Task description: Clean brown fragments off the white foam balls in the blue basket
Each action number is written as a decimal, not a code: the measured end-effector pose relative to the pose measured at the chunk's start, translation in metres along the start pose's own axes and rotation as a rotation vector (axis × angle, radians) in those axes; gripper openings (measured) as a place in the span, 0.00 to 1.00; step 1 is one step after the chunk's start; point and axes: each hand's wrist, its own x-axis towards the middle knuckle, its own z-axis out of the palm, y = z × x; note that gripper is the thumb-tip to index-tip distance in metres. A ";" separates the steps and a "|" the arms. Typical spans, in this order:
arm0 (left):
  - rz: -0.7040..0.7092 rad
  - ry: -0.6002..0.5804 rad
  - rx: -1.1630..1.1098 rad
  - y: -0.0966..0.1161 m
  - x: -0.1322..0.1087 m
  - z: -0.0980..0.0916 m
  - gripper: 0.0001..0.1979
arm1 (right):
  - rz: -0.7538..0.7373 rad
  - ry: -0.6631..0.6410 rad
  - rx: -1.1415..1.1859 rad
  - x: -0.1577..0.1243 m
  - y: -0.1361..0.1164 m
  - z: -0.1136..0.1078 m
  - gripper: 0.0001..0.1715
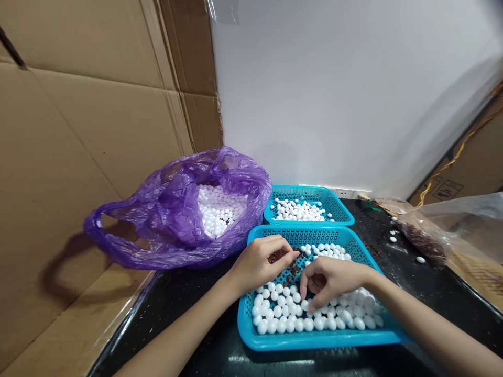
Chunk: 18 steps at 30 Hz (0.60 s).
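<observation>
My left hand is over the left side of the near blue plastic basket, its thumb and fingertips pinched together. Whatever is in that pinch is too small to make out. Small dark brown bits lie in the basket just under those fingers. My right hand reaches in from the right, with thumb and index finger closed about a white ball among the others. Many smooth white balls fill the front of this basket, and a smaller group sits at its back.
A second blue basket with smaller white balls stands behind. To the left, an open purple plastic bag holds more white balls. Cardboard walls the left side. A clear bag of brown bits and loose balls lie right.
</observation>
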 end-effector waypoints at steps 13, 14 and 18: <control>-0.014 -0.008 0.006 -0.001 -0.001 0.001 0.11 | -0.040 0.056 0.039 -0.001 -0.009 -0.004 0.07; -0.019 -0.009 0.003 0.000 -0.001 0.001 0.11 | -0.026 0.021 0.065 -0.001 -0.009 -0.005 0.08; -0.034 -0.019 -0.008 0.000 -0.001 0.000 0.11 | 0.002 -0.159 0.124 -0.002 -0.006 -0.006 0.16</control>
